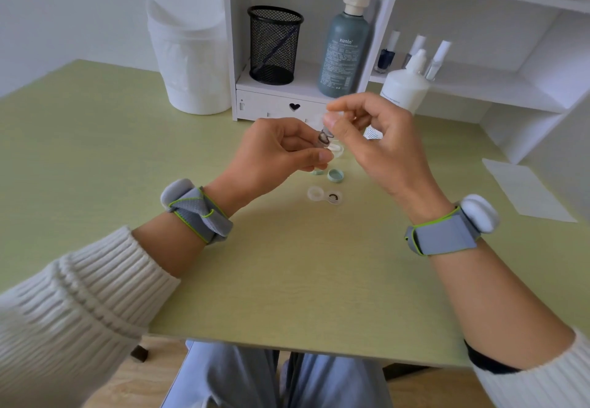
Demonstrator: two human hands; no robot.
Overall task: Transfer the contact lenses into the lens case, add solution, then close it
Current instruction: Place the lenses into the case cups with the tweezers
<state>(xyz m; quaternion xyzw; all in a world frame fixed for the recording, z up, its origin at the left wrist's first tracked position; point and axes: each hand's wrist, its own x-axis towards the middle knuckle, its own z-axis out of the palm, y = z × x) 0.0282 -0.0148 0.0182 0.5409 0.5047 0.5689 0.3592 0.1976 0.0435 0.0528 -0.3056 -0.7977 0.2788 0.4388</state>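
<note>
The table [287, 264] is pale green with a faint wood grain. A white shelf unit [498, 93] stands along its back edge, with a small drawer marked by a heart-shaped cut-out [294, 106]. On the shelves stand a black wire-mesh pen pot [274, 45], a tall grey-green bottle with a cream cap [343, 53] and a few slim nail polish bottles [386, 54]. A white plastic solution bottle [404, 88] stands on the table just behind the right hand. A white lidded bin [188, 49] sits at the far left, and a white sheet of paper [526, 190] lies off to the right.

Both hands are raised above the middle of the table, close together. Each wrist wears a grey band edged in lime green. The left hand [281, 149] has its fingers curled, thumb and forefinger pinching the lower end of a small clear container [324, 137] with something dark inside. The right hand [380, 142] pinches at the container's upper end with thumb and forefinger, the other fingers loosely bent. Blur hides exactly what sits between those fingertips.

Below the hands, nearer the person, the clear twin-well lens case [325, 195] lies open on the table, and a dark contact lens [334, 197] rests in its right well. Two mint-green screw caps [336, 175] lie just beyond it. A shallow clear round dish [336, 149] sits farther back, under the hands.
</note>
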